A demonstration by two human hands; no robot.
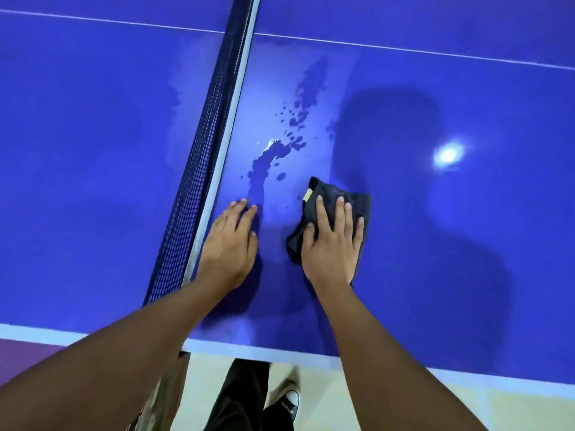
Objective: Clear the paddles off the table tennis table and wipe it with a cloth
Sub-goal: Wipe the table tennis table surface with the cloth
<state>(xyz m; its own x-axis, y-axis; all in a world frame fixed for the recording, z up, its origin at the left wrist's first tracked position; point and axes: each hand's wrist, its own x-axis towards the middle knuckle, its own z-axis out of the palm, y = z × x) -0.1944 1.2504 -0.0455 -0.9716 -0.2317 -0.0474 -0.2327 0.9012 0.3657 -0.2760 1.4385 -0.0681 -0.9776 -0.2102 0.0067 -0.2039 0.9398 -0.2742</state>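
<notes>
pressing flat, the right hand point(331, 241) lies on the cloth point(356, 199) with fingers straight and spread, nothing curled round it. the left hand point(228, 241) rests palm down and relaxed on the bare table point(435, 275), just beside the net point(199, 181), holding nothing.

nearest of all, a shoe point(291, 399) stands on the floor point(389, 399) below the table's white edge. the cloth sits on the near half of the surface, to the right of the net, bunched under the palm with a corner and a pale tag poking out past the fingertips. it looks soft, light and limp, so it will probably slide easily under flat pressure and fold over itself if pushed by one edge; a spread palm over its middle seems the best hold.

just beyond both hands a wet streak point(273, 157) with scattered drops runs away along the net, likely the next patch to wipe. further off a lamp's glare point(448, 155) shines on the top, and a white line point(404, 48) crosses the far part. no paddles show anywhere here.
</notes>
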